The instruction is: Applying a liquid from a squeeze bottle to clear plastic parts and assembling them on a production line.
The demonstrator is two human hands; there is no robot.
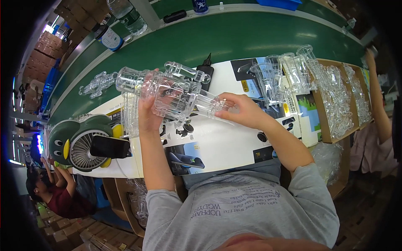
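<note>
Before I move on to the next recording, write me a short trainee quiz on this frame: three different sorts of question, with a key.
1. True or false: the left hand and the right hand are both on the clear plastic piece.
2. What holds the loose clear parts at the right end of the table?
A) a glass jar
B) a cardboard box
C) a cloth bag
3. Fill in the blank: the green fan at the left has a ____ beak.

Key: 1 true; 2 B; 3 yellow.
</note>
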